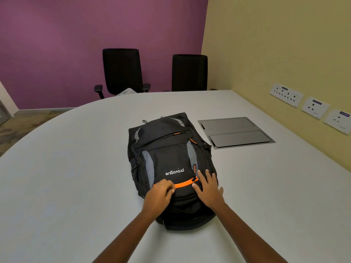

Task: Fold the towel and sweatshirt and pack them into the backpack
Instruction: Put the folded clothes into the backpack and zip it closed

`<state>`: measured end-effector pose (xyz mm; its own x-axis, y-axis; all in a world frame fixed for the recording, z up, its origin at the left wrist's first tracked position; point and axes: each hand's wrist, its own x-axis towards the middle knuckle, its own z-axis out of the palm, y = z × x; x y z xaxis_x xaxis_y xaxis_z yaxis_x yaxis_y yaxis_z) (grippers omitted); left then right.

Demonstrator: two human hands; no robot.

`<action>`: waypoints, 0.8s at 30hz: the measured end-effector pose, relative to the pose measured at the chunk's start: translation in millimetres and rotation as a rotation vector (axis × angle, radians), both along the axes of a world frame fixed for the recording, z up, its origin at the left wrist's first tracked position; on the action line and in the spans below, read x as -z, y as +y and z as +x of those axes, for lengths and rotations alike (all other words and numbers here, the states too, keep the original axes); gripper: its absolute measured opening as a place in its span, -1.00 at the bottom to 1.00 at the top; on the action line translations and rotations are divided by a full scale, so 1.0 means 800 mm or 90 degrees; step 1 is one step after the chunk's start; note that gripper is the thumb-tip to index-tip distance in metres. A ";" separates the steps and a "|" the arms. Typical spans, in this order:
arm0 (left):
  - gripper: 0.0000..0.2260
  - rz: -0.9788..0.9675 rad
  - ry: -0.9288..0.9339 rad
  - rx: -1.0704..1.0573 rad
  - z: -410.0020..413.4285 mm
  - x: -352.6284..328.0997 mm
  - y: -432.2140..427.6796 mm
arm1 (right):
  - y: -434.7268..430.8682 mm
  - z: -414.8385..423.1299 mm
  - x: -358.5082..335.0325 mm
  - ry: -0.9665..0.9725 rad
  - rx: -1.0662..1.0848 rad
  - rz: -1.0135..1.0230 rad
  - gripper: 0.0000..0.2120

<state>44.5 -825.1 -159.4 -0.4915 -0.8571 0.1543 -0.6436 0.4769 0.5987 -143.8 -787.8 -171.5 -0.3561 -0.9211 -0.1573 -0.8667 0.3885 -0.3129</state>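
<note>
A black backpack (pixel 167 158) with grey panels and an orange zip strip lies flat on the white table (pixel 76 168), its front face up and its zips closed. My left hand (pixel 161 192) rests on the near part of the bag at the left end of the orange strip, fingers curled, seemingly pinching something small there. My right hand (pixel 208 188) lies flat on the bag's right side with fingers spread, beside the zip pull. No towel or sweatshirt shows.
A grey metal cable hatch (pixel 235 131) is set into the table right of the bag. Two black office chairs (pixel 123 71) (pixel 190 73) stand at the far edge. Wall sockets (pixel 286 94) line the yellow wall on the right.
</note>
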 end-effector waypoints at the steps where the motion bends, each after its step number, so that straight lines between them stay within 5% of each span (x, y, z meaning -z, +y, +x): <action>1: -0.86 -0.025 -0.001 -0.038 0.007 0.008 -0.002 | 0.002 0.002 0.004 0.017 0.009 -0.005 -0.42; 5: -0.58 -0.086 -0.024 -0.179 0.026 0.025 -0.005 | 0.000 0.009 0.013 -0.033 0.080 -0.009 -0.34; 12: -0.24 0.093 -0.031 -0.311 0.048 0.032 -0.031 | -0.003 0.025 0.022 -0.116 0.092 -0.010 -0.20; 17: -0.24 0.243 0.150 -0.278 0.073 0.034 -0.053 | 0.000 0.066 0.021 -0.142 0.088 0.024 -0.10; 24: -0.52 0.243 0.134 -0.354 0.120 0.030 -0.104 | 0.004 0.143 0.010 -0.233 0.069 0.053 -0.05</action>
